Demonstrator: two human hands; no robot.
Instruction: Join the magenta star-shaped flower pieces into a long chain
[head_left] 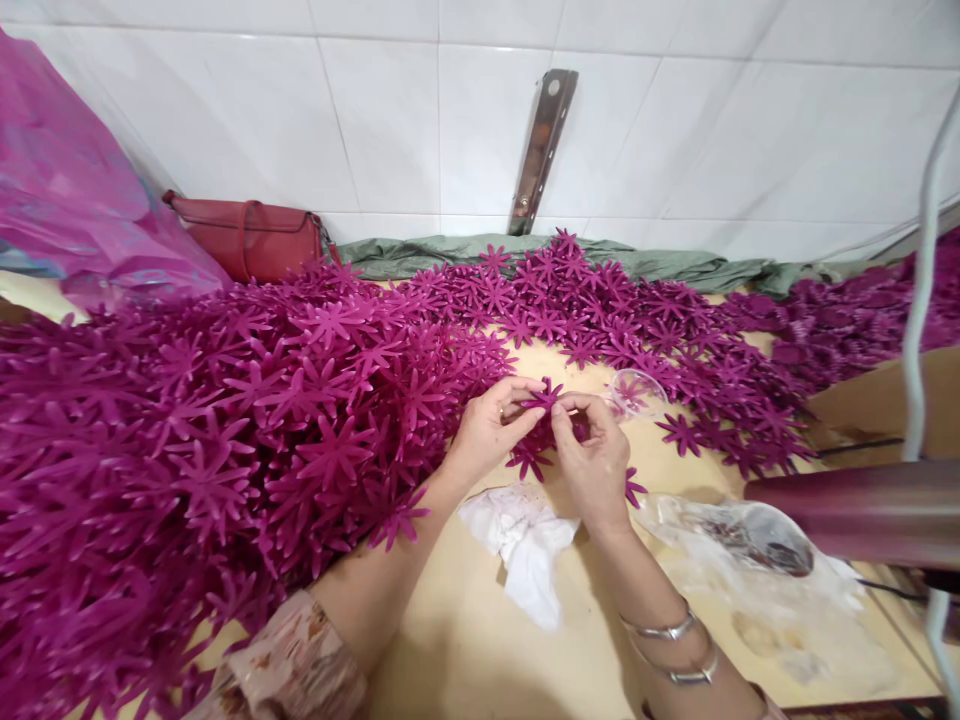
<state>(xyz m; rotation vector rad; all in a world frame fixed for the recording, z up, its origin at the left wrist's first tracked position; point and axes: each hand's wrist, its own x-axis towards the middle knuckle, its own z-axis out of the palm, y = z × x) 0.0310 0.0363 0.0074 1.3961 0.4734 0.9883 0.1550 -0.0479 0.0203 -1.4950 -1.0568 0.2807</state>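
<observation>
My left hand (491, 425) and my right hand (592, 455) meet over the pale table (480, 640), both pinched on a magenta star-shaped fabric flower (541, 397). More flower pieces (531, 458) hang below between the two hands. A huge heap of the same magenta flowers (225, 430) rises just left of my left hand. A band of flowers (637, 320) spreads along the back and to the right. My right wrist wears silver bangles (671, 650).
A crumpled white cloth (525, 545) lies near my wrists. A clear plastic bag (750, 545) sits at the right, a small clear cup (636, 392) behind my hands. Red bag (251, 238), pink plastic sack (67, 190), green cloth (450, 252), cardboard box (877, 405) and dark tube (855, 510) surround.
</observation>
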